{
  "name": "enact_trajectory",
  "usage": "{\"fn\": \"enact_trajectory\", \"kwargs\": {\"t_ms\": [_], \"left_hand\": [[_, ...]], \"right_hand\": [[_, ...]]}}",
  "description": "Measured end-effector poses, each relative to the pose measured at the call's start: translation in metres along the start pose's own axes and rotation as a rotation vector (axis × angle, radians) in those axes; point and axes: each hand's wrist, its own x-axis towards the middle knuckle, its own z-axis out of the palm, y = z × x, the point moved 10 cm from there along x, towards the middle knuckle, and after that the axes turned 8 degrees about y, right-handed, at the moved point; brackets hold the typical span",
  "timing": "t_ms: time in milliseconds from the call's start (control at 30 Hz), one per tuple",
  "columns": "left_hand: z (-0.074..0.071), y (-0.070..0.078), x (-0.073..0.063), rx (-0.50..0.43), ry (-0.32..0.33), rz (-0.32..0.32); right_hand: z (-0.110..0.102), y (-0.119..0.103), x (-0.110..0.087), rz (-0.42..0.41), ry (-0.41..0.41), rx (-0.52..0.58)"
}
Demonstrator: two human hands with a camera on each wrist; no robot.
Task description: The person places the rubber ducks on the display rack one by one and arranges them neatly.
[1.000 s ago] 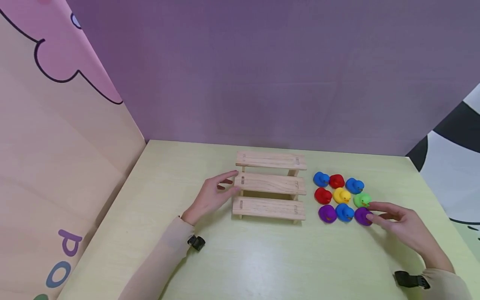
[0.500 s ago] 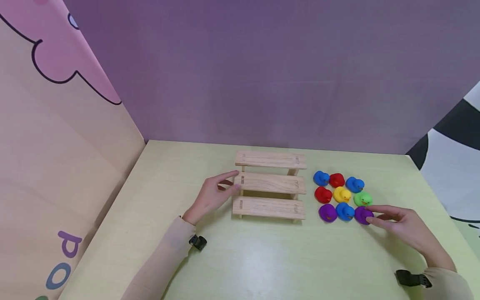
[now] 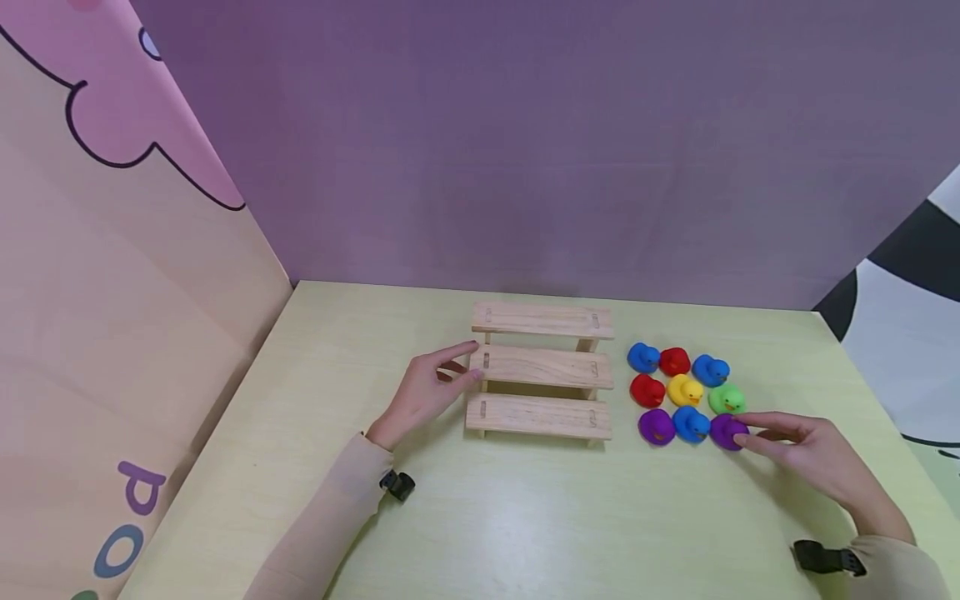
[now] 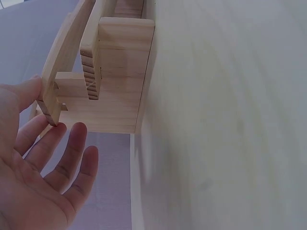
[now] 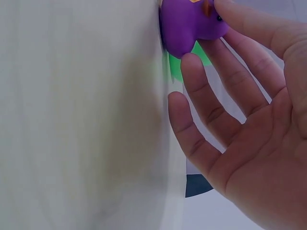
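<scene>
A three-step wooden display rack point(image 3: 543, 367) stands near the middle of the table. My left hand point(image 3: 422, 390) pinches the left end of its middle step. In the left wrist view the thumb lies on the board's point(image 4: 62, 62) upper face, with the other fingers spread below. At the right, my right hand point(image 3: 813, 457) holds a purple rubber duck point(image 3: 724, 432) at the near right corner of a group of ducks. The right wrist view shows the thumb at this duck's point(image 5: 184, 21) head and fingertips against its other side; the ring and little fingers stay loose.
Other rubber ducks sit close by: a green duck point(image 3: 726, 399) behind the held one, a blue duck point(image 3: 691, 424) at its left, a yellow duck point(image 3: 686, 390), and several more. A purple backdrop point(image 3: 540, 150) rises behind the table point(image 3: 510, 517).
</scene>
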Motion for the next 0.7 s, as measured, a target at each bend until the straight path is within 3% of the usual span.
{"fn": "enact_trajectory", "kwargs": {"t_ms": [700], "left_hand": [[0.000,-0.002,-0.001,-0.016,-0.006,-0.015]], "right_hand": [[-0.005,-0.011,0.003,0.000,-0.001,-0.004]]}}
